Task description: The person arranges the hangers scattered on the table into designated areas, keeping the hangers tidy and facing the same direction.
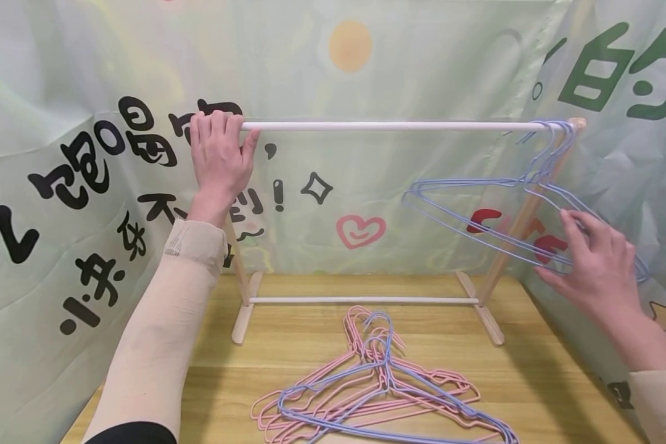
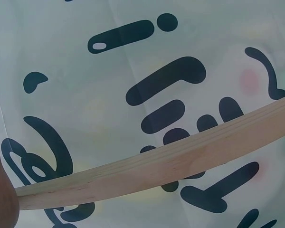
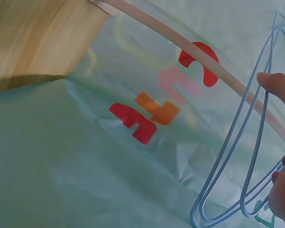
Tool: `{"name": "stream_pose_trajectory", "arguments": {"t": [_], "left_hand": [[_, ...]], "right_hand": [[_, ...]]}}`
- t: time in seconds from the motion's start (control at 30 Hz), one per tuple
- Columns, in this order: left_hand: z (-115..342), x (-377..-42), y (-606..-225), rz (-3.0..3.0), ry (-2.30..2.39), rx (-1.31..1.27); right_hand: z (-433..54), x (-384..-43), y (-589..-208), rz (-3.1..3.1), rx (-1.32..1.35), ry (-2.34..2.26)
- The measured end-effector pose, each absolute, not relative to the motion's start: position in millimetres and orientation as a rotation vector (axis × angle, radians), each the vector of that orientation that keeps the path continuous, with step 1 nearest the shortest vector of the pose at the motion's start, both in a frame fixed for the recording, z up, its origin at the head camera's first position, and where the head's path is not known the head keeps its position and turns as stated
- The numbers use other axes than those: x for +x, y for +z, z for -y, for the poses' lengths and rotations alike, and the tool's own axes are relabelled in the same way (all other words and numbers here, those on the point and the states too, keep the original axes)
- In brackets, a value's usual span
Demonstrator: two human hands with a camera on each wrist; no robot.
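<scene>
Several blue hangers hang by their hooks at the right end of the upper rod in the head view. The left hand grips the left end of the same rod: fingers over the top, thumb alongside. The right hand is at the right side of the hanging set, thumb and forefinger apart beside the wires; whether it pinches a wire cannot be told. Two wooden uprights, left upright and right upright, support the rod. A lower rod joins them near the wooden feet. In front, pink hangers and more blue ones lie overlapped on the table. A printed backdrop stands behind.

The left wrist view shows the wooden upright running diagonally across the black lettering, with part of the hand at the left edge; the fingers cannot be made out.

The right wrist view shows one digit overlapping the blue wires, the right upright behind them and the table at upper left.
</scene>
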State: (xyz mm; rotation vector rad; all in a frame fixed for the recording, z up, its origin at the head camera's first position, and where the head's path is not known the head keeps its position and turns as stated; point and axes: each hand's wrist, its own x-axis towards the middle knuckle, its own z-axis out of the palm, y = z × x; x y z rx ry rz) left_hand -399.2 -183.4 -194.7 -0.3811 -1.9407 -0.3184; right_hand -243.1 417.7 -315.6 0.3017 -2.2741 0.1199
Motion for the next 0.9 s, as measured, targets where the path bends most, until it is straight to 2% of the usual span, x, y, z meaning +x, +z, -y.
{"name": "stream_pose_trajectory", "arguments": {"t": [0.43,0.9], "left_hand": [[183,-400,-194,1.948,-0.3,-0.365],[183,-398,-193,1.979,-0.301,-0.352]], "right_hand": [[-409,-239,-323,2.151,0.393,0.156],[-360,-230,-355,2.029,0.597,0.375]]}}
